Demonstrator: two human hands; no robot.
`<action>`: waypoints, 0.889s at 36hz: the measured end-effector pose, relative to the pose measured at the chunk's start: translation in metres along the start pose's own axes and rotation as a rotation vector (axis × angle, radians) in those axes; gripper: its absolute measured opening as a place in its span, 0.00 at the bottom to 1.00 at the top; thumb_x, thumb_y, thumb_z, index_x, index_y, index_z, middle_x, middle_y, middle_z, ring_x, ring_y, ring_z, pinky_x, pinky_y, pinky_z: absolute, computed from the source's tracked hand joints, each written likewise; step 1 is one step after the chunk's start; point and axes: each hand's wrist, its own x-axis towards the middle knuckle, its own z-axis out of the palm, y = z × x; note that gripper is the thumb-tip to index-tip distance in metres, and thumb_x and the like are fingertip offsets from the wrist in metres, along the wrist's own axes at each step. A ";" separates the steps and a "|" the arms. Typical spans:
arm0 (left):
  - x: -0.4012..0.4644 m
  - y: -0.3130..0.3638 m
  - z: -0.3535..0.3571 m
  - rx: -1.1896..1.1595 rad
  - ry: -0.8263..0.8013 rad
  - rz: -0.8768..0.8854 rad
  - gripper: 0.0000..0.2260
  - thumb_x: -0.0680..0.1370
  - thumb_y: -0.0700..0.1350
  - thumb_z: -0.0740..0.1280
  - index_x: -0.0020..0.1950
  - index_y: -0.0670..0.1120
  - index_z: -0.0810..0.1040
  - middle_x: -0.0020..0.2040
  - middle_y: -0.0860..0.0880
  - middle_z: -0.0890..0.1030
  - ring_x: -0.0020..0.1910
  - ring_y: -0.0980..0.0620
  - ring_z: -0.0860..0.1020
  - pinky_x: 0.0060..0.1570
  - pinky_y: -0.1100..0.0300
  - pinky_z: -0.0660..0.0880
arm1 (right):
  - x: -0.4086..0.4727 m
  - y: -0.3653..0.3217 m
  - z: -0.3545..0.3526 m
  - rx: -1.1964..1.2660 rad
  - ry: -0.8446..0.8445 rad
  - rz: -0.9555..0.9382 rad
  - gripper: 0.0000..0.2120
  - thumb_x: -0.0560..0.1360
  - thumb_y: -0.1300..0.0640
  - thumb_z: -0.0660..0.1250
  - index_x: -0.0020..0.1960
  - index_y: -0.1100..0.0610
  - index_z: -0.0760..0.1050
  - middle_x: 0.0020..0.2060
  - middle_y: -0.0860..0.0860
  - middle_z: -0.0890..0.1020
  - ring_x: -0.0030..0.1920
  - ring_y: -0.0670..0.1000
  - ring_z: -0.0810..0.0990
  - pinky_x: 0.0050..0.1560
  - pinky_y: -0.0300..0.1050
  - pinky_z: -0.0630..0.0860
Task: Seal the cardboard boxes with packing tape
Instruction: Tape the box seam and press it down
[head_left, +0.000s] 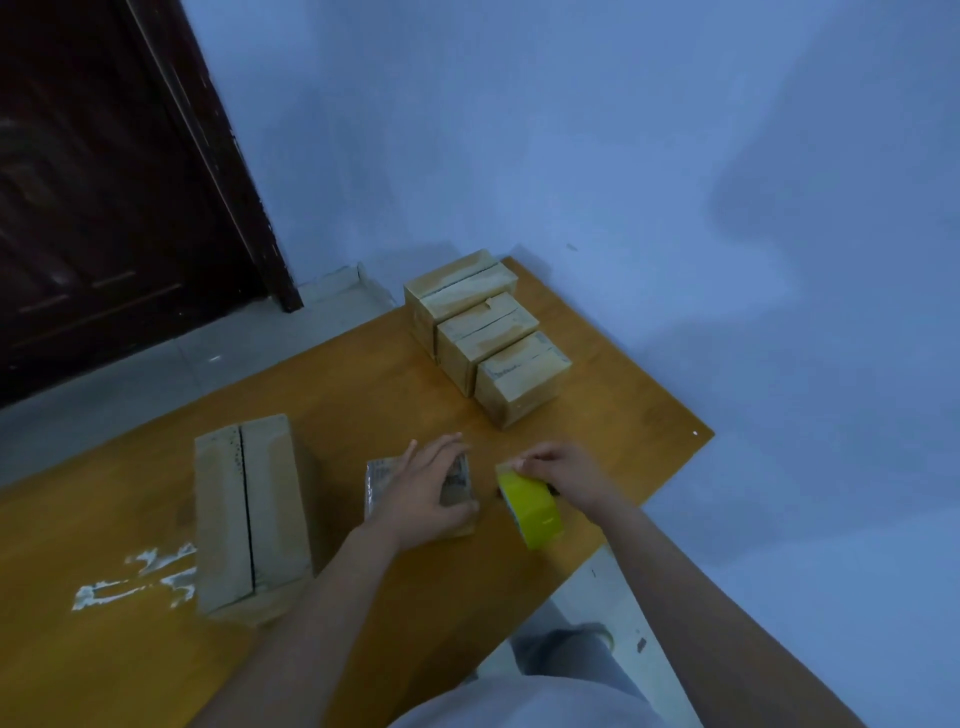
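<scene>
A small cardboard box (382, 480) with printed labels lies on the wooden table (337, 384) near the front edge. My left hand (426, 493) rests flat on top of it, fingers spread and slightly bent over the far side. Just right of the box, my right hand (563, 470) grips a yellow roll of packing tape (532, 506) standing on the table. A larger cardboard box (252, 512) with an open centre seam sits to the left. Three smaller cardboard boxes (491, 332) stand in a row at the back right.
White residue patches (135, 574) mark the table left of the large box. The table's right edge runs close to a blue wall (675, 156). A dark door (104, 182) stands at the back left, with grey floor tiles (130, 384) below it.
</scene>
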 end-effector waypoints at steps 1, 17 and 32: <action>0.002 0.008 0.000 -0.075 0.042 -0.006 0.29 0.75 0.61 0.65 0.72 0.50 0.65 0.71 0.56 0.62 0.69 0.60 0.58 0.72 0.60 0.50 | 0.001 -0.005 -0.002 -0.022 -0.008 -0.015 0.04 0.75 0.58 0.68 0.43 0.54 0.81 0.38 0.47 0.82 0.36 0.41 0.78 0.37 0.33 0.72; 0.035 0.063 -0.032 -0.556 0.173 -0.077 0.05 0.75 0.48 0.71 0.45 0.47 0.79 0.44 0.50 0.80 0.43 0.57 0.76 0.41 0.68 0.71 | 0.005 -0.056 -0.013 -0.191 0.049 -0.204 0.05 0.74 0.58 0.69 0.44 0.58 0.83 0.43 0.57 0.84 0.44 0.54 0.80 0.50 0.52 0.75; 0.050 0.072 -0.050 -0.428 0.222 -0.255 0.11 0.77 0.45 0.68 0.36 0.45 0.74 0.35 0.47 0.76 0.37 0.47 0.75 0.38 0.53 0.73 | -0.016 -0.074 0.000 -0.234 0.152 -0.130 0.23 0.81 0.50 0.58 0.72 0.60 0.65 0.66 0.55 0.73 0.66 0.54 0.71 0.64 0.46 0.67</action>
